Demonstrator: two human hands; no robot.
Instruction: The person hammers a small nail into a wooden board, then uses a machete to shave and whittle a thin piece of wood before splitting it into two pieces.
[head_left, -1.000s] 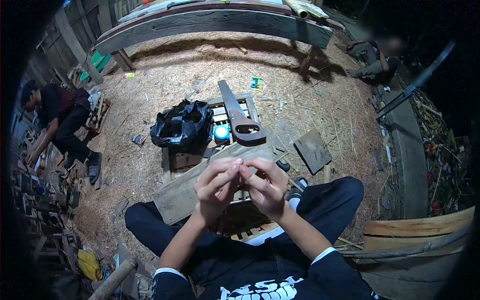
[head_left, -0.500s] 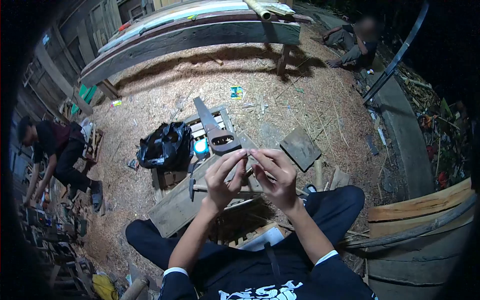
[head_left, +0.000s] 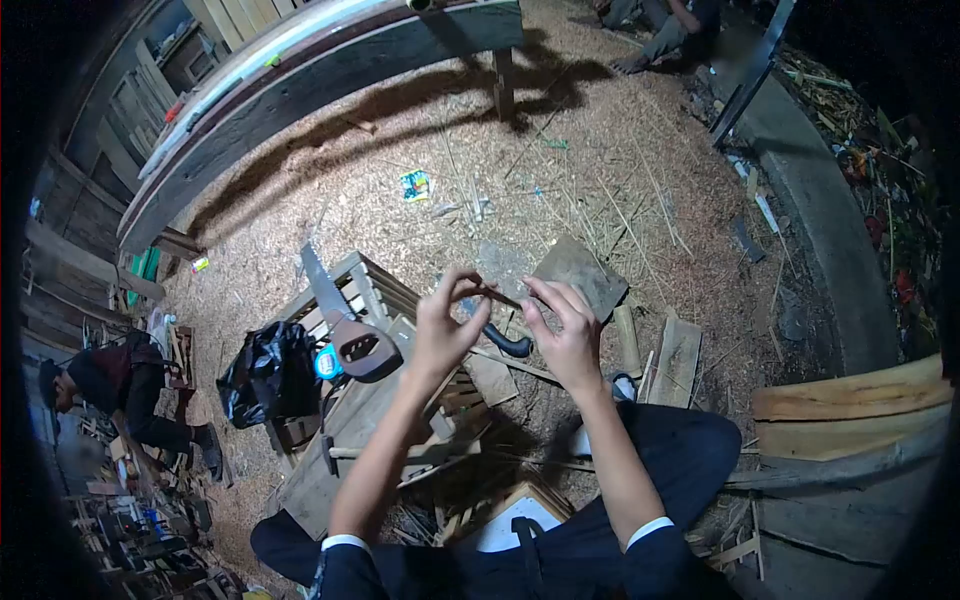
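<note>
In front of me a thin, short brown strip (head_left: 500, 297) spans the space between my hands; its material is too small to tell. My left hand (head_left: 447, 322) pinches its left end between thumb and fingers. The thumb and fingertips of my right hand (head_left: 566, 335) close around its other end. Below and left of the hands, a handsaw (head_left: 362, 350) rests on the low wooden bench. A blue and white tape measure (head_left: 327, 362) sits beside its handle. The hammer (head_left: 385, 452) lies nearer my lap. Just behind my fingers shows a black curved handle (head_left: 508, 343).
A black plastic bag (head_left: 268, 375) stands left of the saw. A square board (head_left: 580, 277) and wood offcuts (head_left: 680, 360) lie on the shavings. A long workbench (head_left: 330, 95) crosses the back. One person (head_left: 120, 380) bends at left; another (head_left: 665, 40) sits at far right.
My view has shifted, so the bench and saw sit further left. My hands have moved apart from fingertip contact, and the brown strip now shows between them.
</note>
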